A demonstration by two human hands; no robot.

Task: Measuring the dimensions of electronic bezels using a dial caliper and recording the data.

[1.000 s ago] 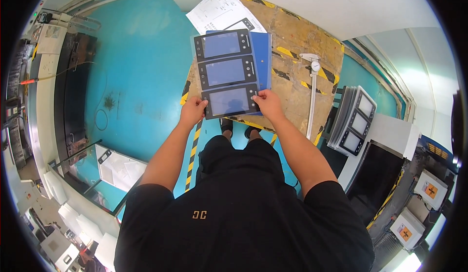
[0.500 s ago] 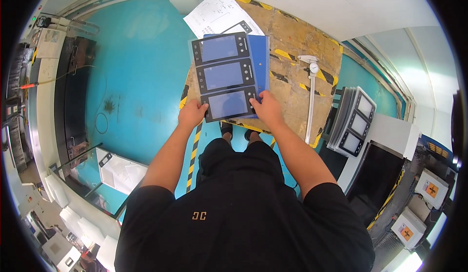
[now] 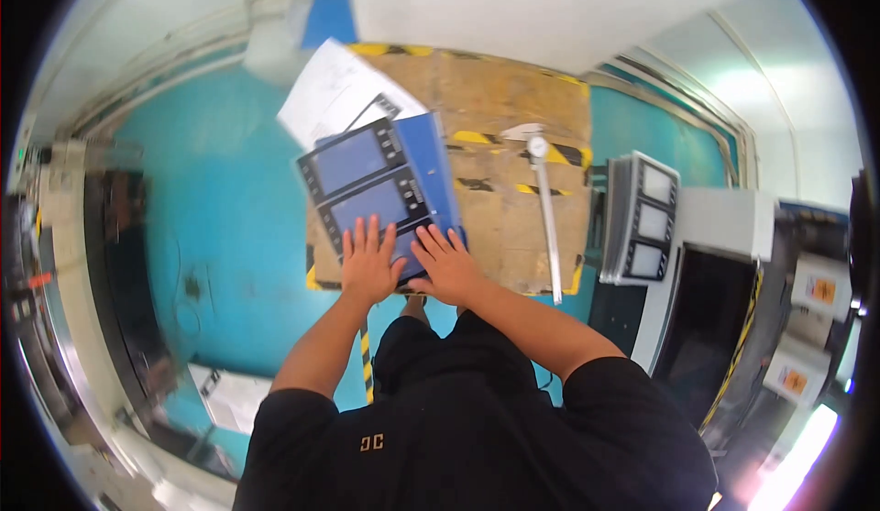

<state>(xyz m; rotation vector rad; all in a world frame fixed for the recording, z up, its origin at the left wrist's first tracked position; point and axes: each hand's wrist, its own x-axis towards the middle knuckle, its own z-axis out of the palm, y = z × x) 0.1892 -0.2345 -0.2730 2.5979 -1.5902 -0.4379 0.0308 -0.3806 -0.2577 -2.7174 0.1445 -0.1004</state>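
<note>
A clear sheet with three black-framed panels [image 3: 369, 201] lies tilted on a blue folder [image 3: 423, 158] on the wooden table. Both palms rest on its near panel, fingers stretched out. My left hand [image 3: 371, 263] covers that panel's left part, and my right hand [image 3: 445, 263] lies flat over its right part and the folder's near edge. Most of the near panel is hidden beneath them. Under the far end of the sheet sticks out a white paper with a printed drawing [image 3: 344, 89].
A dial caliper [image 3: 547, 213] lies on the right of the table [image 3: 500, 245], whose edges carry yellow-black tape. Right of it stands a stack of similar framed panels [image 3: 642, 218] beside a white cabinet [image 3: 724, 222]. White sheets [image 3: 234, 399] rest at the lower left.
Both hands have let go of the panel sheet's sides and now lie flat on it. The sheet has come down onto the folder and turned counterclockwise. The whole view has shifted.
</note>
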